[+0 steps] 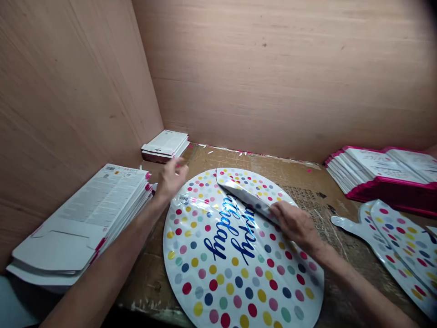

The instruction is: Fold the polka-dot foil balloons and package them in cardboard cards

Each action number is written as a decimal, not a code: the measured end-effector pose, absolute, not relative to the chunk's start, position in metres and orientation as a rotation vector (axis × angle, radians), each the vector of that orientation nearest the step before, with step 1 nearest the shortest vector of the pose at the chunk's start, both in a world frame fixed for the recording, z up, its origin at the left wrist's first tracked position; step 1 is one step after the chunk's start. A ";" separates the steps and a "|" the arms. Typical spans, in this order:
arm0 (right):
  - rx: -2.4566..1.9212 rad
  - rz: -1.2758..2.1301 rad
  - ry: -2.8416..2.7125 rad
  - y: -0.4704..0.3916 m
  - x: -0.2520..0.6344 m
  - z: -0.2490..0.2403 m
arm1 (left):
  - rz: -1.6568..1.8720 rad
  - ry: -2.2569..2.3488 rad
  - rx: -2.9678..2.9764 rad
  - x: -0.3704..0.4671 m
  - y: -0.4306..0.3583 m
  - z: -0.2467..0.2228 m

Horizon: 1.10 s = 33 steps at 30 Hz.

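A flat, round foil balloon (235,287) lies on the brown cardboard surface. It is white with many-coloured dots and blue "happy birthday" lettering that reads sideways. Part of its upper right side is folded inward, making a raised crease. My right hand (295,225) is closed on that folded edge. Just off the balloon's upper left rim is my left hand (170,180), slightly blurred, its fingers loosely bent and apart with nothing visible in them. A second dotted foil balloon (406,246), partly folded with its tail pointing left, lies at the right edge of view.
On the left leans a thick stack of printed white card sleeves (99,205). A smaller card stack (165,145) sits in the back corner. Pink-edged cards (385,168) are fanned at the back right. Plywood walls (266,73) enclose the back and left.
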State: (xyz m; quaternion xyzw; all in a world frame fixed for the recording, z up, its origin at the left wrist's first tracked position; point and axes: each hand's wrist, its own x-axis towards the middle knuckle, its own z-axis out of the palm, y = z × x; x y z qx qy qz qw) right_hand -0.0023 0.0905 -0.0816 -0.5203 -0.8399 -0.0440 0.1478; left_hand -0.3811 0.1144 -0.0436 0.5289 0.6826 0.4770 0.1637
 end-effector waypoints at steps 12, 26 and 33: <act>-2.117 -0.188 -2.062 0.175 0.008 -0.075 | 0.541 2.174 2.293 -0.316 0.004 -0.091; -1.410 0.262 -2.830 0.059 -0.324 -0.046 | 0.812 2.247 1.999 -0.323 -0.034 -0.110; -1.498 0.307 -2.754 0.072 -0.348 -0.040 | 0.978 2.057 2.092 -0.346 -0.054 -0.098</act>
